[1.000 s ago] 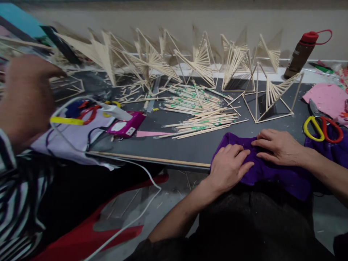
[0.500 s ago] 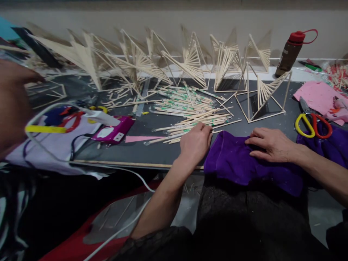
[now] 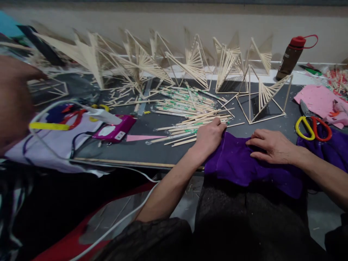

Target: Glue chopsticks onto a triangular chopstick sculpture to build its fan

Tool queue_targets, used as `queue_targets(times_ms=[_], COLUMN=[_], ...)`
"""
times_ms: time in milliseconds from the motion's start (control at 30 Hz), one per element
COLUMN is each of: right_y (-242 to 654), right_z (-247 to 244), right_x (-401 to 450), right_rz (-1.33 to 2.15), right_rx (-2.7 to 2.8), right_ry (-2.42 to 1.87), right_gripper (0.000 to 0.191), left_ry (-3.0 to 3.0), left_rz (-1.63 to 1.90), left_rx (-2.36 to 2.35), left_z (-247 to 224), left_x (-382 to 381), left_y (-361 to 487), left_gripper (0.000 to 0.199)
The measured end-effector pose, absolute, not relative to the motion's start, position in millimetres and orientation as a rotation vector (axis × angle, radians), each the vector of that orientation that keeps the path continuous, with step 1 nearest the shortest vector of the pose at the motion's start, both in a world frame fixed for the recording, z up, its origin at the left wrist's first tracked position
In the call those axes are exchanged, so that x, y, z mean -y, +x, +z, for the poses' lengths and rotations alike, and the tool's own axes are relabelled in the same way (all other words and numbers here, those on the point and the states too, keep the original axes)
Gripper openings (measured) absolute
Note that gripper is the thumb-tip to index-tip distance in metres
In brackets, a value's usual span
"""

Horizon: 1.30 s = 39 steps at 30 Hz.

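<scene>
My left hand (image 3: 210, 136) has its fingers curled down at the right end of a pile of thin wooden sticks (image 3: 187, 127). Its fingertips are hidden, so what they hold cannot be made out. One loose stick (image 3: 236, 125) shows just past the knuckles. The wrist is beside the left edge of a purple cloth (image 3: 236, 159) lying over my lap and the table edge. On that cloth rests my right hand (image 3: 268, 146), fingers slightly bent and apart. Sticks in clear wrappers with green print (image 3: 185, 99) lie behind the pile.
Twisted stick frames (image 3: 262, 99) stand along the wall. Scissors (image 3: 312, 127), pink sheets (image 3: 315, 96) and a brown bottle (image 3: 290, 58) are at right. At left are a magenta power box (image 3: 115, 128), a white cable (image 3: 148, 177) and another person's blurred arm (image 3: 16, 98).
My left hand has shifted right along the sticks toward the purple cloth, uncovering more stick ends at its left. My right hand stays on the cloth. The view has moved slightly.
</scene>
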State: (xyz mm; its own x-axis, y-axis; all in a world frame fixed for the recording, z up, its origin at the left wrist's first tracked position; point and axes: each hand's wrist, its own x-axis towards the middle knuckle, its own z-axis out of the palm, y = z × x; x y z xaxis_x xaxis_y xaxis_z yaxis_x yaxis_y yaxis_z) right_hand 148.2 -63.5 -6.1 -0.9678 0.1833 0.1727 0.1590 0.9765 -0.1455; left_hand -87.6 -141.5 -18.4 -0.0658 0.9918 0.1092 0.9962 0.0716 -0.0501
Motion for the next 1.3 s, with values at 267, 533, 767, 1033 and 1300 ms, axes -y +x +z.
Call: queue_targets(times_ms=[267,533,767,1033,1300], right_y=[151,150,148,160,158], right_z=[-9,-13,-10,-1,0], right_x=[62,59,54,30,31], right_rz=[0.162,0.217,0.395,0.892,1.337], right_rx=[2.924,2.88,2.869,2.533,2.034], right_ry=[-0.218,-0.217,-0.234,-0.402,-0.664], right_gripper=[0.039,0.037,0.038,0.026,0.029], left_ry=[-2.025,-2.159,-2.199,-1.843,-2.325], left_rz=[0.013,-1.085,-2.559,-3.493,-3.177], left_rx=[2.22,1.808,1.649,1.515,1.636], left_z=[-1,47,67,19,14], left_x=[128,137,85,50,54], left_y=[-74,-23,13,-20,-6], left_gripper=[0.033,0.025,0.013,0.039,0.04])
